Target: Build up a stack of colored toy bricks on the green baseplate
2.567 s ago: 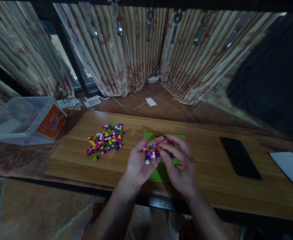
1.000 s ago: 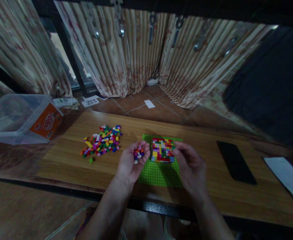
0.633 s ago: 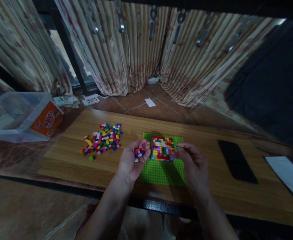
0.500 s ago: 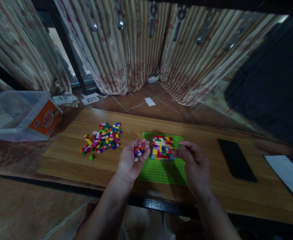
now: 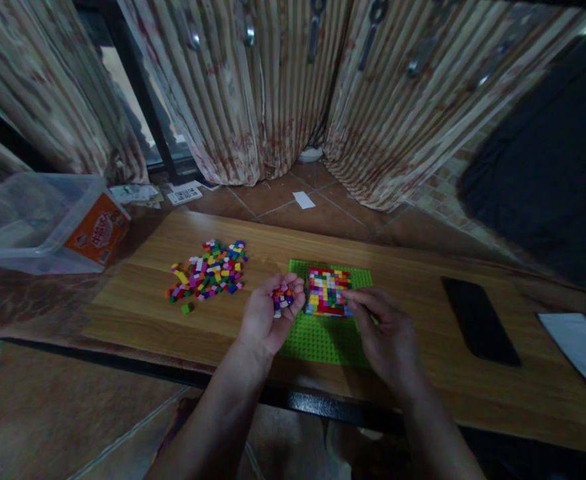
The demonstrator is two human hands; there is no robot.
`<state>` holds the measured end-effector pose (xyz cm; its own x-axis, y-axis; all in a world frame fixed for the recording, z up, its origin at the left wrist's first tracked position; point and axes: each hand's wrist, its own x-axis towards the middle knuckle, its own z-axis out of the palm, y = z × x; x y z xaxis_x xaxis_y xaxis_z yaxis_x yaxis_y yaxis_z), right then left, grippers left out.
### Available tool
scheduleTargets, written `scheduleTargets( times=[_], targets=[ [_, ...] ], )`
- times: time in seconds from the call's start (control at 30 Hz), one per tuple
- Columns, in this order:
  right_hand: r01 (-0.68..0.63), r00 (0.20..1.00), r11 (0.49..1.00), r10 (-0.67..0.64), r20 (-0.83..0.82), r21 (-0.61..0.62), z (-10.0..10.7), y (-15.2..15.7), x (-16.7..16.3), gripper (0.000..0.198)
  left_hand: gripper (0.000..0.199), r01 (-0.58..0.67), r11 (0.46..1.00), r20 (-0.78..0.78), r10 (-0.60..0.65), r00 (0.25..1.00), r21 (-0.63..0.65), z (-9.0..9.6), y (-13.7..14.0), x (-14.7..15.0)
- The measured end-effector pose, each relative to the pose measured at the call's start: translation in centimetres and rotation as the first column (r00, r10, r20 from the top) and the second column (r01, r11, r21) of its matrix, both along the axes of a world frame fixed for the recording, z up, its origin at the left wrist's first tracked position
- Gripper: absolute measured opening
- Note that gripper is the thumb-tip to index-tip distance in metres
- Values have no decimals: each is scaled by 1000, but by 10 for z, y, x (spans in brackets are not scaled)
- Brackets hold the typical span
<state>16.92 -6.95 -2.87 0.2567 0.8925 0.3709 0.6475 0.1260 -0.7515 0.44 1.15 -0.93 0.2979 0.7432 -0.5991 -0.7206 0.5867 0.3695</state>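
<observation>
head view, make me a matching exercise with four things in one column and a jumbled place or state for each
1. left hand
2. green baseplate
3. clear box
4. dark slab

A. carries an orange label
B. lies between the right hand and a white sheet
C. cups loose bricks
D. sits under the multicoloured brick block

Pairs: 1-C, 2-D, 3-A, 4-B
</observation>
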Motion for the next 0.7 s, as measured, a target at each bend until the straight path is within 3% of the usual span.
scheduleTargets(
  times=[0.27, 0.5, 0.7],
  targets=[
    [-60, 951, 998, 60, 303, -9, -4, 1, -2, 20, 28, -6, 1000, 12, 6, 1000, 4, -2, 1, 0],
    [-56, 950, 998, 44, 308, 28, -5, 4, -3, 13, 27, 2, 1000, 23, -2, 1000, 13, -3, 1, -1],
    [7, 981, 1000, -5, 193, -13, -7, 4, -4, 13, 26, -7, 1000, 26, 7, 1000, -1, -2, 1, -1]
  ],
)
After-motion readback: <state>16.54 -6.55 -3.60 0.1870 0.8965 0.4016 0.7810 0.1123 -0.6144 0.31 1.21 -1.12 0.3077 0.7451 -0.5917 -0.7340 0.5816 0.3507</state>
